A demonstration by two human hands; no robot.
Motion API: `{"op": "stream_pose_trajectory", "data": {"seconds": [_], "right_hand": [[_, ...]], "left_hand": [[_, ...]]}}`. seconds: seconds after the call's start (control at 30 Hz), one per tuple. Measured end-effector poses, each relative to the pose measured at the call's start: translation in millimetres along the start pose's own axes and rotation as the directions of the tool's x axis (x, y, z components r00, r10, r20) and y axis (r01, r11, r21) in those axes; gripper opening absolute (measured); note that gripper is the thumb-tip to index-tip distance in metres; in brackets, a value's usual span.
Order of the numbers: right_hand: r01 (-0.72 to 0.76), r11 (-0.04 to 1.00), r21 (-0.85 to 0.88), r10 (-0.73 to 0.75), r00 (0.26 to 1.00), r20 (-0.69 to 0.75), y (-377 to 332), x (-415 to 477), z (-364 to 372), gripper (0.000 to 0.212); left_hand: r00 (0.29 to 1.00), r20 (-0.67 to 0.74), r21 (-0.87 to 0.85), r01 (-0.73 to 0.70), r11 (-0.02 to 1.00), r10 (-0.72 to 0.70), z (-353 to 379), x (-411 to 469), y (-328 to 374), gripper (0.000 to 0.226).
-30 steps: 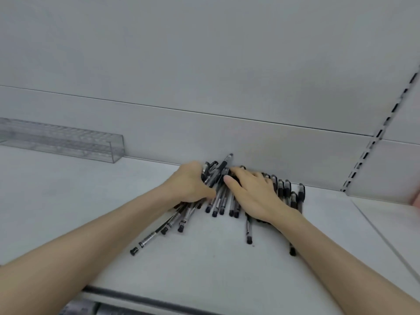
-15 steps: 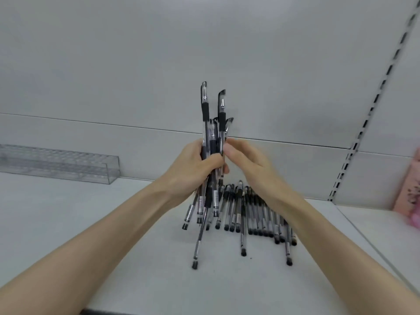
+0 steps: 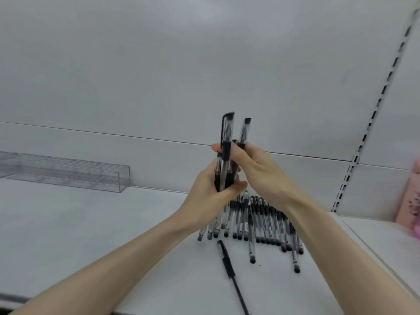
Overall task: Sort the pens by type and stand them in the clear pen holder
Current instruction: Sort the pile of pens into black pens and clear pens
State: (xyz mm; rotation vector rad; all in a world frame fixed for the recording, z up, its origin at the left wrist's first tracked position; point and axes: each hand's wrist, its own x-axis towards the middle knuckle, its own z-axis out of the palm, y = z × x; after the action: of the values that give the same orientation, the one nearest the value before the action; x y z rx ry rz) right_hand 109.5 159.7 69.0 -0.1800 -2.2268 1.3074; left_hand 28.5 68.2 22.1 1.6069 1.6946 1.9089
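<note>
My left hand grips an upright bundle of black-capped clear pens above the shelf. My right hand pinches the upper part of the same bundle, fingers curled round the caps. Beneath the hands, several more pens lie in a row on the white shelf against the back wall. One black pen lies alone nearer to me, pointing towards the front edge. The long clear pen holder stands at the far left against the wall, with no pens in the part I see.
A slotted shelf upright runs up the back wall at the right. A pink object stands at the right edge on the neighbouring shelf. The shelf's dark front edge shows at the lower left.
The bundle was scooped off the shelf and raised upright. Since half a second ago, one black pen has dropped out onto the shelf in front of the row, and my right hand has closed round the bundle's top.
</note>
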Motion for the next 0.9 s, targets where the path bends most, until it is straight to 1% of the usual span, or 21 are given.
{"op": "stream_pose_trajectory", "data": {"seconds": [0.13,0.2,0.27,0.3,0.37,0.43,0.5,0.6,0.7,0.77,0.83,0.9], "right_hand": [[-0.051,0.998,0.023,0.051,0.999,0.013,11,-7,6,0.056],[-0.049,0.999,0.021,0.049,0.999,0.022,17,-10,10,0.061],[-0.046,0.998,0.047,0.046,0.999,0.002,17,-8,11,0.065],[-0.047,0.997,0.057,0.049,0.998,-0.028,17,-6,12,0.062],[-0.034,0.998,0.057,0.039,0.996,-0.082,13,0,11,0.047],[-0.039,0.996,0.076,0.045,0.996,-0.080,12,5,10,0.030],[-0.053,0.994,0.094,0.058,0.997,-0.050,15,8,8,0.025],[-0.066,0.990,0.127,0.072,0.996,-0.044,22,13,8,0.023],[-0.124,0.981,0.146,0.126,0.992,0.000,26,16,12,0.022],[-0.086,0.986,0.145,0.089,0.996,-0.010,25,18,14,0.019],[-0.043,0.993,0.111,0.053,0.995,-0.087,22,21,17,0.027],[-0.018,0.978,0.207,0.043,0.993,-0.114,21,23,19,0.038]], "left_hand": [[0.999,-0.014,0.005,0.036,0.999,-0.036,-1,3,-3,0.020],[0.998,-0.001,-0.011,0.064,0.998,-0.064,-2,3,-2,0.009],[0.997,0.011,-0.035,0.074,0.997,-0.073,-1,3,-1,0.006],[0.997,0.021,-0.033,0.071,0.997,-0.070,0,2,-1,0.007],[0.996,0.031,-0.021,0.078,0.997,-0.078,2,2,-2,0.013],[0.994,0.017,-0.020,0.107,0.994,-0.106,0,1,-4,0.021],[0.990,0.009,-0.017,0.141,0.990,-0.141,-3,-2,-9,0.024],[0.979,0.012,-0.010,0.204,0.979,-0.204,-7,-4,-15,0.020],[0.962,0.032,-0.013,0.273,0.962,-0.272,-10,-5,-18,0.017],[0.959,0.031,-0.012,0.282,0.959,-0.281,-13,-4,-19,0.019],[0.964,0.027,-0.011,0.266,0.964,-0.266,-14,-3,-18,0.016],[0.968,0.000,-0.025,0.249,0.968,-0.249,-12,-3,-20,0.017]]}}
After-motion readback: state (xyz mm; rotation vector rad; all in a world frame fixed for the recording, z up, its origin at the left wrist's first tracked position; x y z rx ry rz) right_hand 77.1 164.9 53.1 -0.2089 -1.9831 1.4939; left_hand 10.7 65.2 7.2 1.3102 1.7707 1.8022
